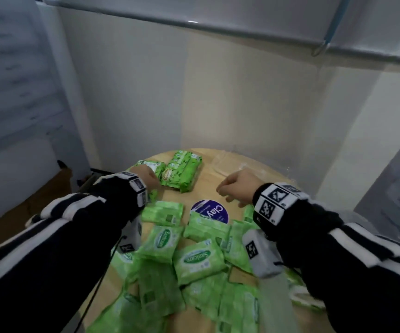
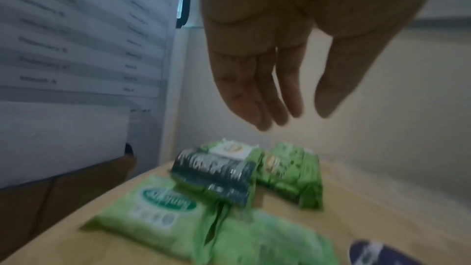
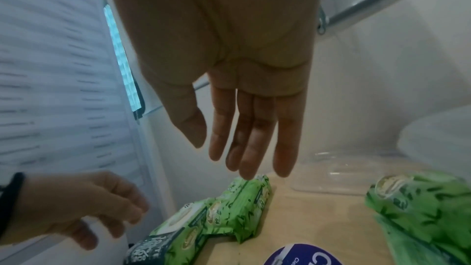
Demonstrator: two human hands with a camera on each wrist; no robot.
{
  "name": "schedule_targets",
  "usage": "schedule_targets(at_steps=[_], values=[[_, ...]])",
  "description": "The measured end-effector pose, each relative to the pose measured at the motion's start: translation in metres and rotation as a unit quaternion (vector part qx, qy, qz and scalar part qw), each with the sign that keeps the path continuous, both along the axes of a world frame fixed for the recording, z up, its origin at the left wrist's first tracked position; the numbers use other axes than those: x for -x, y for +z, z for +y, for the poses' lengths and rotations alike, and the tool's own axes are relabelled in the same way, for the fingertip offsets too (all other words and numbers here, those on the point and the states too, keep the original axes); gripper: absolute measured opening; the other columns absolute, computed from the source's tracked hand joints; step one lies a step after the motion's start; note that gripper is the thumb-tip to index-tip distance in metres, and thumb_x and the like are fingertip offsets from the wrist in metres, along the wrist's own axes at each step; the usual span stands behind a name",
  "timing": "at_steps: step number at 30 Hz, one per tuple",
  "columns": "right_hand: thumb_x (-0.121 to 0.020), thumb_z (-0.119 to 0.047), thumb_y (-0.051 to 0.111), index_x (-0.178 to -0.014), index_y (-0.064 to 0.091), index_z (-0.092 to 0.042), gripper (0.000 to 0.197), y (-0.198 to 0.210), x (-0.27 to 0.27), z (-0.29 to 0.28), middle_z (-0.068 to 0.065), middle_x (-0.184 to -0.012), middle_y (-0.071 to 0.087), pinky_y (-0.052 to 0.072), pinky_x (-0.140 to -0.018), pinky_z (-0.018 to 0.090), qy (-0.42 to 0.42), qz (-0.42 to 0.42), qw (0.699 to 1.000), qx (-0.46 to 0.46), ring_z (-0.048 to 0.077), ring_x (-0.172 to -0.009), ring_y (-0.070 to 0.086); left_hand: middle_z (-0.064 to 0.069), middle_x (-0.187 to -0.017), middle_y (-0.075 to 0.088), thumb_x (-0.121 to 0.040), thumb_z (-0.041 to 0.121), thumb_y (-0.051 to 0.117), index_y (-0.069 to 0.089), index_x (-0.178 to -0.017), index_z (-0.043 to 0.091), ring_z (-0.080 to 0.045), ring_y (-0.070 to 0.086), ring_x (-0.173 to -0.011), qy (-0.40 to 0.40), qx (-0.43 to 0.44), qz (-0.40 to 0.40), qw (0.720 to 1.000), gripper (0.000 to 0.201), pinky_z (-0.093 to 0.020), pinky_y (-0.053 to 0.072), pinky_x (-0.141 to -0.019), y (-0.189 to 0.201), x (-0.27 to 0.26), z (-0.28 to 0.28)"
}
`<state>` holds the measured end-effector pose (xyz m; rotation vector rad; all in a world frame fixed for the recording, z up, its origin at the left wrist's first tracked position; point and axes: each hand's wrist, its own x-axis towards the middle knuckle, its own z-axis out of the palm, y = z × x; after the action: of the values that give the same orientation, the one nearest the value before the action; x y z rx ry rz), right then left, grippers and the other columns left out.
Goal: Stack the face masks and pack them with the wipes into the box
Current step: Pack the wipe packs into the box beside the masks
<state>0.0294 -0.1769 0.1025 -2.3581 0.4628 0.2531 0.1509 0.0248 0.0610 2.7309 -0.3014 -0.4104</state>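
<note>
Several pale green flat packs (image 1: 199, 258) lie heaped on the near half of a round wooden table (image 1: 207, 182). Two leaf-print green wipe packs (image 1: 184, 174) sit at the far left; one with a dark end (image 2: 216, 176) lies beside the other (image 2: 290, 174). My left hand (image 1: 149, 180) hovers over them with straight fingers (image 2: 254, 108), holding nothing. My right hand (image 1: 227, 191) hangs above the table's middle, fingers (image 3: 254, 148) relaxed and empty. A clear plastic box (image 1: 227, 162) stands at the far right, just beyond the right hand. I cannot tell which packs are masks.
A round purple sticker (image 1: 209, 211) marks the table's middle, partly under the packs. A brown cardboard box (image 1: 50, 188) sits on the floor to the left. White walls close in behind the table. Another leaf-print pack (image 3: 420, 205) lies by the right hand.
</note>
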Motion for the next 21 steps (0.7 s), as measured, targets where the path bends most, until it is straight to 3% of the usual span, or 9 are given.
schedule_targets(at_steps=[4,7,8,11,15,18,21], values=[[-0.088,-0.016,0.058,-0.104,0.068,-0.003,0.022,-0.032,-0.042,0.000,0.015,-0.104,0.070,0.055,-0.080,0.040,-0.055,0.020,0.996,-0.071,0.025,-0.093,0.067,-0.013,-0.111,0.065,-0.085,0.034,0.063,0.067,-0.107,0.006,-0.029,0.059,-0.106,0.059,-0.023,0.005,0.998,0.035,-0.031,0.045,-0.084,-0.036,-0.034,0.021],[-0.090,-0.016,0.058,-0.106,0.066,0.004,0.026,-0.058,-0.065,0.000,0.018,-0.103,0.068,0.055,-0.081,0.042,-0.091,0.030,0.989,-0.110,0.024,-0.085,0.064,-0.016,-0.107,0.066,-0.085,0.030,0.064,0.066,-0.103,0.002,-0.031,0.060,-0.102,0.091,-0.004,0.023,0.996,0.033,-0.020,0.036,-0.058,-0.061,-0.058,0.029],[-0.090,-0.017,0.059,-0.105,0.065,0.004,0.027,-0.066,-0.072,0.000,0.019,-0.103,0.068,0.055,-0.080,0.042,-0.102,0.034,0.987,-0.119,0.025,-0.085,0.063,-0.017,-0.105,0.066,-0.084,0.029,0.065,0.065,-0.102,0.001,-0.032,0.061,-0.101,0.105,0.003,0.025,0.994,0.034,-0.020,0.033,-0.056,-0.068,-0.066,0.031],[-0.090,-0.020,0.060,-0.095,0.064,0.003,0.024,-0.086,-0.094,0.000,0.018,-0.093,0.067,0.054,-0.078,0.043,-0.126,0.035,0.980,-0.150,0.026,-0.080,0.061,-0.021,-0.105,0.065,-0.080,0.037,0.068,0.063,-0.102,-0.001,-0.034,0.061,-0.098,0.151,0.017,0.013,0.988,0.044,-0.030,0.041,-0.069,-0.083,-0.086,0.036],[-0.090,-0.023,0.061,-0.075,0.059,-0.003,0.024,-0.111,-0.122,-0.001,0.013,-0.081,0.063,0.053,-0.065,0.037,-0.159,0.027,0.971,-0.178,0.026,-0.075,0.058,-0.022,-0.118,0.058,-0.078,0.046,0.069,0.050,-0.118,-0.002,-0.035,0.057,-0.107,0.186,-0.005,0.003,0.983,0.065,-0.038,0.045,-0.087,-0.094,-0.098,0.034],[-0.091,-0.028,0.060,-0.070,0.055,-0.006,0.030,-0.131,-0.138,0.002,0.011,-0.077,0.061,0.054,-0.068,0.038,-0.181,0.031,0.964,-0.191,0.026,-0.076,0.058,-0.018,-0.109,0.059,-0.081,0.048,0.066,0.052,-0.120,-0.003,-0.026,0.054,-0.090,0.161,0.022,0.051,0.985,0.066,-0.028,0.039,-0.073,-0.104,-0.106,0.032],[-0.092,-0.036,0.057,-0.069,0.052,-0.005,0.040,-0.146,-0.154,0.006,0.009,-0.070,0.057,0.055,-0.076,0.043,-0.190,0.040,0.962,-0.191,0.028,-0.073,0.058,-0.012,-0.091,0.056,-0.073,0.049,0.073,0.060,-0.101,0.002,-0.025,0.052,-0.082,0.183,0.072,0.101,0.975,0.056,-0.027,0.038,-0.071,-0.108,-0.116,0.033]])
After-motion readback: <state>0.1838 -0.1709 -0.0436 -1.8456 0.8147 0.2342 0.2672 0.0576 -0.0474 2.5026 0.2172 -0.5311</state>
